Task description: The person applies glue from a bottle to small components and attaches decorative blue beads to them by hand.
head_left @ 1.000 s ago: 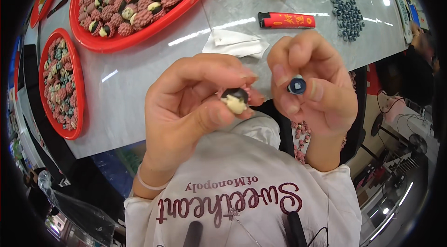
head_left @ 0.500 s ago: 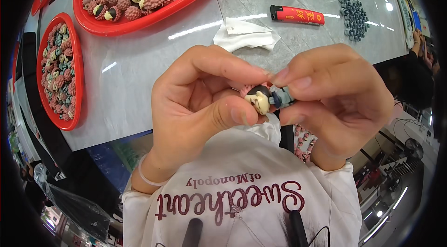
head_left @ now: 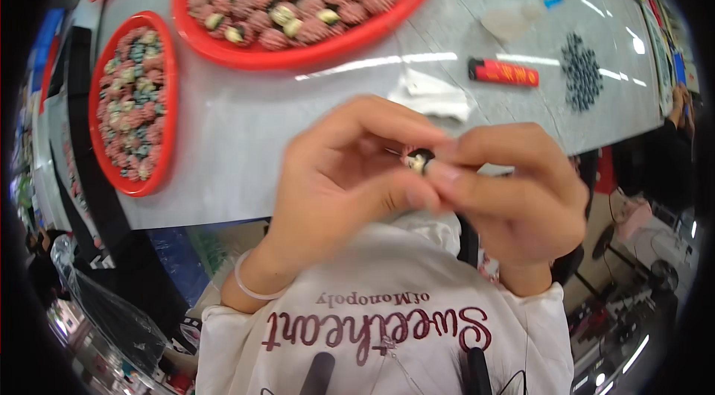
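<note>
A shiny gray stone table [head_left: 223, 164] with pale light streaks fills the top of the view, and the floor and a fan [head_left: 661, 276] show at the right side. The little toy [head_left: 415, 160] is up in the air in front of the person's shirt [head_left: 372, 268], right between the two hands. The left hand [head_left: 335, 171] is curved like a letter C, with its thumb and first finger bent around the toy and a hollow left in the palm. The right hand [head_left: 521, 186] has its thumb and first finger pinched close together on the toy's right side, so that end is hidden. The toy's round head has bumpy pink on its left, smooth black at the top and right, and a cream patch; it is too small and blurry to see more. A white, crumpled tissue [head_left: 436, 95] lies on the table just past the fingers. Behind it are a smooth red and black lighter [head_left: 504, 72], a cloudy bottle [head_left: 510, 21] with a blue tip, and a pile of tiny, dark blue-gray bits [head_left: 582, 74]. On the left, a big red plastic tray [head_left: 279, 59] and a smaller red tray [head_left: 170, 115] both have round rims and are full of bumpy pink pieces with cream and dark spots.
</note>
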### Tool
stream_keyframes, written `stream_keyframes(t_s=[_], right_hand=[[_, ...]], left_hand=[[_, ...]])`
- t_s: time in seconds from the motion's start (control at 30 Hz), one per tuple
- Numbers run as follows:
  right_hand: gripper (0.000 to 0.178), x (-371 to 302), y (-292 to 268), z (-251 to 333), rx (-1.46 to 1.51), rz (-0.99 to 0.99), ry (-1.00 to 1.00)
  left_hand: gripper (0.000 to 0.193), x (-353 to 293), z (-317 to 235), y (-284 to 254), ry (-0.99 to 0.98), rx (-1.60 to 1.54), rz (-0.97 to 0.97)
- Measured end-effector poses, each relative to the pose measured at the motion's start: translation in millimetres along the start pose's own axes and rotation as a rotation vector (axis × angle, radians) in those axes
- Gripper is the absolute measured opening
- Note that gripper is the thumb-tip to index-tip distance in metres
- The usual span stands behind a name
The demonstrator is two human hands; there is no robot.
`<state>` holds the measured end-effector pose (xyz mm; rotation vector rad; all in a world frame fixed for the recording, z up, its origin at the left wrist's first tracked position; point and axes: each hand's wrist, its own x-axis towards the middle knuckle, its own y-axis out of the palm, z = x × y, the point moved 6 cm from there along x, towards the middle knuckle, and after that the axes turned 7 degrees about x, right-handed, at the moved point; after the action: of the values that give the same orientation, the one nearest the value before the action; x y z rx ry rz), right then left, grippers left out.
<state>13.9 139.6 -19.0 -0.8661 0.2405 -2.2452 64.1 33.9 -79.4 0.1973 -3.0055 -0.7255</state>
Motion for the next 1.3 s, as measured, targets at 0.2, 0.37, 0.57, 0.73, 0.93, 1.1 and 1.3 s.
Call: stream_keyframes(t_s=[0.2, 0.37, 0.57, 0.73, 0.93, 1.1, 1.3], right_hand=[[0.038, -12.8, -39.2, -0.6, 0.017, -0.25, -0.013], [0.029, -30.2, -80.3, -33.8, 0.153, -0.496, 0.102], [0.017, -24.8, -88.2, -44.4, 0.092, -0.555, 0.129], [0.016, -30.7, -103.0, -60.6, 0.069, -0.615, 0.243], [0.027, 14.6, -60.0, -88.4, -0.128, -0.187, 0.354], [0.03, 4.2, -63.1, -74.7, 0.257, -0.309, 0.415], [0.047, -14.4, -71.9, -53.4, 0.055, -0.187, 0.352]], left_hand=[[0.032, -12.4, -94.1, -67.4, 0.351, 0.692, -0.379], [0.031, 9.7, -134.5, -77.8, 0.081, 1.463, -0.328], [0.016, 57.6, -75.0, -39.2, 0.242, 1.677, 0.254], [0.009, 55.9, -92.0, -60.6, 0.164, 1.466, 0.098], [0.024, 30.2, -64.4, -41.1, 0.134, 0.531, 0.037], [0.042, 9.7, -24.9, -11.3, 0.099, 0.277, -0.108], [0.033, 4.0, 6.6, -23.0, -0.075, -0.019, -0.177]])
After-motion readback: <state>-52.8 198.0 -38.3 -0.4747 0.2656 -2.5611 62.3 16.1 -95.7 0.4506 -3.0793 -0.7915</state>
